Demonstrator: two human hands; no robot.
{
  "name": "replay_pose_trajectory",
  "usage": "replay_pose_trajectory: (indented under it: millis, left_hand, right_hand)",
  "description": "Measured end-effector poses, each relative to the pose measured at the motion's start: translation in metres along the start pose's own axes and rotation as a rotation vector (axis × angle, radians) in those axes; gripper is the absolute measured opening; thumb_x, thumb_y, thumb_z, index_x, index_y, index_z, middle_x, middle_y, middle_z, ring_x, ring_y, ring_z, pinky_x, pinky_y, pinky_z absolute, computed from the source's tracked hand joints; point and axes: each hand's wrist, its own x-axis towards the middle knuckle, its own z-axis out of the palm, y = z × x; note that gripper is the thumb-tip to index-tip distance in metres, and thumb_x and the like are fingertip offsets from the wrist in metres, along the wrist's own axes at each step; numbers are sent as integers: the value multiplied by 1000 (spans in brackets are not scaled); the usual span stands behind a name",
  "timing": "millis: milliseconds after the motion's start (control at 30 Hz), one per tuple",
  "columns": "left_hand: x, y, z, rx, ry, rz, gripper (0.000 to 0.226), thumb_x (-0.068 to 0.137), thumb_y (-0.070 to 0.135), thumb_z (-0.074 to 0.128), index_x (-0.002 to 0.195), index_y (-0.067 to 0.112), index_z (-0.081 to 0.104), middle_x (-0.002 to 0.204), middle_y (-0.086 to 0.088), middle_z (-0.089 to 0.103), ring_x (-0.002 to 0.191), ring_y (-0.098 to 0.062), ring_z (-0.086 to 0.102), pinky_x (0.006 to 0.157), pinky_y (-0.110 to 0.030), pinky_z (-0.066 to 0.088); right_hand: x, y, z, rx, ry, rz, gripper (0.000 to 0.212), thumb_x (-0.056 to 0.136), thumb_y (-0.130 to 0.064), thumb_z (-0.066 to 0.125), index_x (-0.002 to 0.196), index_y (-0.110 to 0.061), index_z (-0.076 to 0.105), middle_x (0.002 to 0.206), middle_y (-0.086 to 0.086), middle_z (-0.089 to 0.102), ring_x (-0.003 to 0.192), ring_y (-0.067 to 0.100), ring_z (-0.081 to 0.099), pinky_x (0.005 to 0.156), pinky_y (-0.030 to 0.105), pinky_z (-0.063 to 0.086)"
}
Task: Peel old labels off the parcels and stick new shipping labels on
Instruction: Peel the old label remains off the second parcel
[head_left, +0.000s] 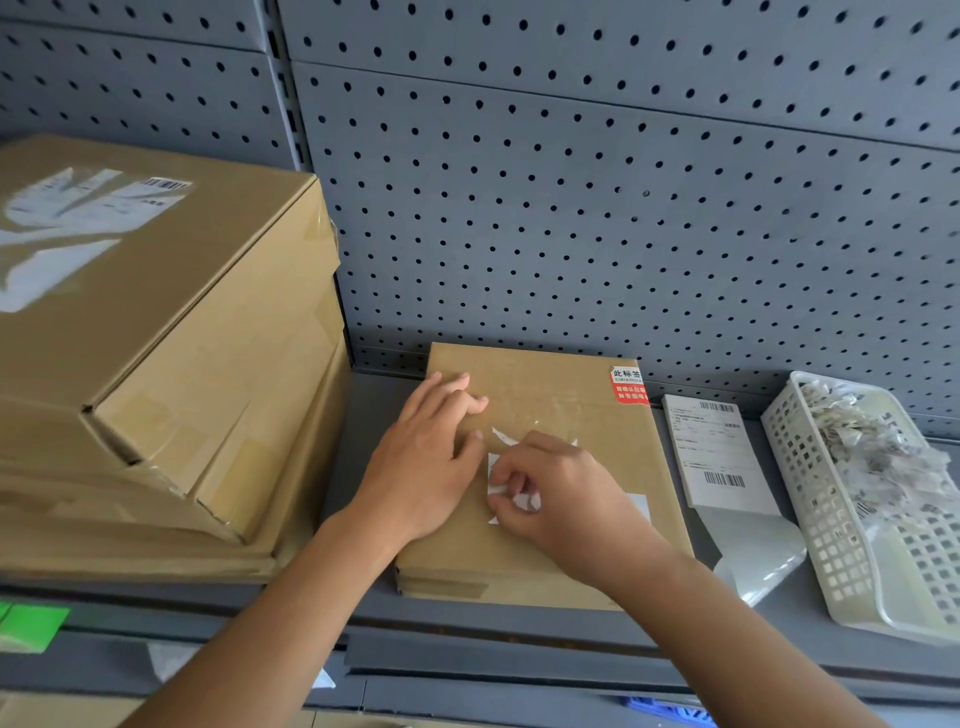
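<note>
— Parcels first: where do they sit?

— Several brown parcels (156, 364) are stacked at the far left of the grey shelf (363, 410). The top one carries torn label remains (78, 228) under clear tape. Just right of the stack, a flat parcel (571, 400) lies on the same shelf, its far edge close to the pegboard wall (571, 182).

— And the hands?

— The left hand (431, 457) lies on the left half of the flat parcel's top, fingers stretched out and pressing down, gripping nothing. The right hand (556, 493) is just beside it with its fingers curled. Thumb and forefinger pinch a white scrap of old label (519, 500) that is partly lifted off the cardboard.

— Anything else on that top face?

— A thin white sliver (503, 435) sits just beyond the right hand, and a pale patch (641, 506) shows to its right. A red sticker (628, 385) with white characters covers the far right corner.

— Further right?

— A new shipping label (714, 452) with barcodes lies on the shelf just beside the flat parcel, and its glossy backing (753, 551) curls at the near end. Past it, a white perforated basket (810, 493) holds a heap of torn label scraps (883, 447).
</note>
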Motion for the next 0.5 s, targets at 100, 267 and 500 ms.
replay_pose_trajectory:
  millis: [100,267,500]
  left_hand:
    - [0,0,0,5,0,4,38,105,32,40,143,33,45,163,25,17,149,9,-7,117,-35,24]
    - [0,0,0,7,5,4,38,105,32,41,143,33,46,163,25,18,149,8,-7,118,-36,24]
    - [0,-1,0,-1,4,-2,37,104,32,41,141,34,46,162,25,19,149,8,-7,116,-36,25]
  right_hand:
    - [0,-6,7,-209,60,-60,10,76,-12,73,71,-18,68,74,-5,58,65,15,57,49,21,43]
    - [0,-14,11,-427,173,-82,21,65,-10,78,58,-19,59,62,-4,54,56,17,54,46,23,35]
    - [-1,-10,21,-349,208,-10,12,75,-14,64,66,-16,57,66,-3,52,56,18,53,39,25,33]
